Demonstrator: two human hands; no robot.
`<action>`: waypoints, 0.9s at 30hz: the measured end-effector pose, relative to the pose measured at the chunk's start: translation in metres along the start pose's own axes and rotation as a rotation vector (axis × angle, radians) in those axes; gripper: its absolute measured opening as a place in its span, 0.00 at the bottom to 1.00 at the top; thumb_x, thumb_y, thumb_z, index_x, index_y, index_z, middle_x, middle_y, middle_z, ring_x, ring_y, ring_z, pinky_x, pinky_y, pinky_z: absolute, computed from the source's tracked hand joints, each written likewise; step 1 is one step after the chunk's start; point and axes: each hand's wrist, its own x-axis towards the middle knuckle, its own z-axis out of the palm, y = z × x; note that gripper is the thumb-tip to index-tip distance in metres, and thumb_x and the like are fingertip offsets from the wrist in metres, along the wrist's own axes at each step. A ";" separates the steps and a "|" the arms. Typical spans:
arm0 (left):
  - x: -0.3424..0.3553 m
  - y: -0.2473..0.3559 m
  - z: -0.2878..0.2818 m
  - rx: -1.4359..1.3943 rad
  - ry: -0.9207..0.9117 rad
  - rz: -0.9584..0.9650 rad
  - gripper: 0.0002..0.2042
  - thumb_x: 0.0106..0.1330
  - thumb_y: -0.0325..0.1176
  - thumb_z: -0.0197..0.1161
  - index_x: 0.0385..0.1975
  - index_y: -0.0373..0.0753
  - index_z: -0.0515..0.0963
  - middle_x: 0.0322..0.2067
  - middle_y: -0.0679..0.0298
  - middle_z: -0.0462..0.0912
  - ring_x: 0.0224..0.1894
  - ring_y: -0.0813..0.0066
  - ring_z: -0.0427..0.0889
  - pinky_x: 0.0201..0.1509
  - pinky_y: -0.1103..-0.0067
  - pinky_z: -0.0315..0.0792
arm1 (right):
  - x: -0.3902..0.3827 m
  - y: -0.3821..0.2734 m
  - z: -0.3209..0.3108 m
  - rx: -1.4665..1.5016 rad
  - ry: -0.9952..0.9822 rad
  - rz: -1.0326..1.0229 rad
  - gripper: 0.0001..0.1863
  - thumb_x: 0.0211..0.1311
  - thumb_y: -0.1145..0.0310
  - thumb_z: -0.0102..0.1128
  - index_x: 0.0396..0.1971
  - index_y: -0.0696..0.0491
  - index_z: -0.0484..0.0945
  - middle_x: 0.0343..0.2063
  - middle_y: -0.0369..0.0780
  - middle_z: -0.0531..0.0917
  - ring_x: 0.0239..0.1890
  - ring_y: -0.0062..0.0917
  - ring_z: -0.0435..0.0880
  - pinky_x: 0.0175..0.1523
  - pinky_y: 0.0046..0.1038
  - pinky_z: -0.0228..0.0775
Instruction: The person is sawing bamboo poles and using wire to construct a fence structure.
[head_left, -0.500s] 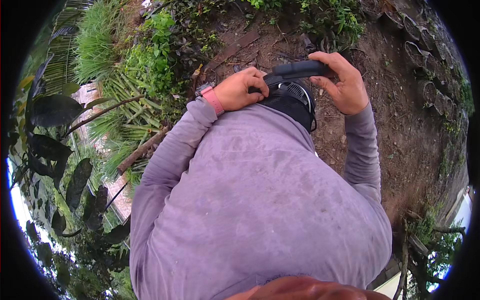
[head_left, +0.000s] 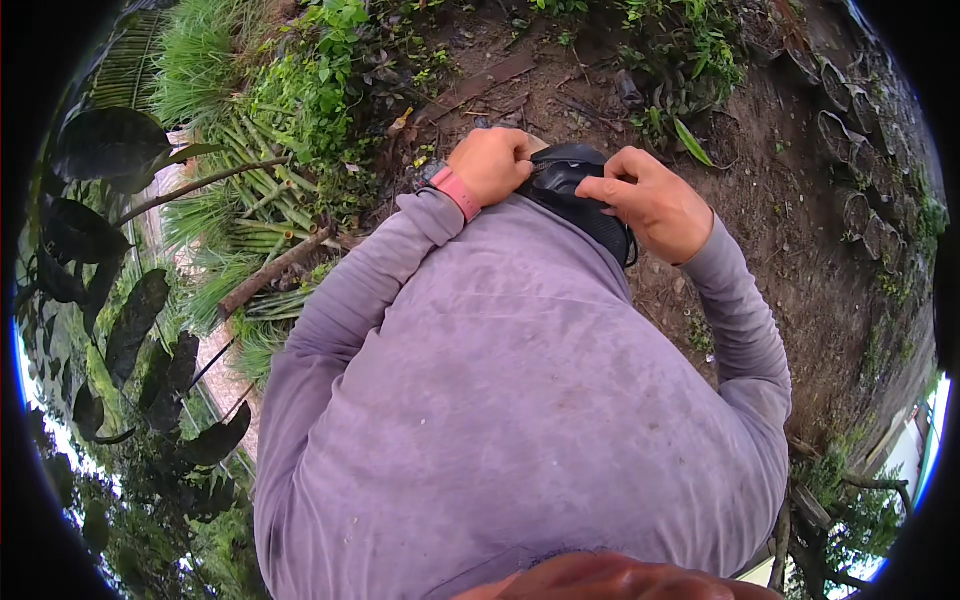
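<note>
The shirt (head_left: 540, 370) hides part of the black bag (head_left: 555, 180), and the left hand (head_left: 490, 165) curls some fingertips out of sight.

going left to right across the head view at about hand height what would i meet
Broad dark leaves → cut green stalks → pink wrist strap → left hand → black mesh-sided item → right hand → bare brown soil
</note>
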 end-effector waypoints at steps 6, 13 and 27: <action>-0.013 0.008 0.002 -0.100 0.229 0.022 0.06 0.48 0.32 0.61 0.22 0.37 0.76 0.22 0.57 0.77 0.25 0.62 0.76 0.29 0.72 0.69 | 0.022 -0.003 0.018 -0.267 -0.034 -0.131 0.15 0.47 0.77 0.53 0.38 0.47 0.75 0.26 0.40 0.70 0.30 0.31 0.72 0.33 0.29 0.67; -0.011 -0.004 0.009 -0.083 0.349 0.068 0.06 0.48 0.31 0.61 0.22 0.37 0.76 0.23 0.57 0.77 0.26 0.60 0.76 0.30 0.72 0.69 | 0.051 -0.003 0.056 -0.442 0.000 -0.125 0.08 0.47 0.71 0.52 0.30 0.51 0.74 0.22 0.39 0.70 0.30 0.31 0.72 0.35 0.31 0.66; -0.006 -0.018 -0.005 -0.080 0.299 0.061 0.06 0.49 0.31 0.60 0.25 0.38 0.78 0.24 0.57 0.78 0.28 0.60 0.78 0.32 0.72 0.70 | 0.083 0.017 0.066 -0.436 -0.189 -0.013 0.06 0.48 0.68 0.53 0.23 0.53 0.77 0.23 0.43 0.78 0.32 0.38 0.77 0.39 0.38 0.68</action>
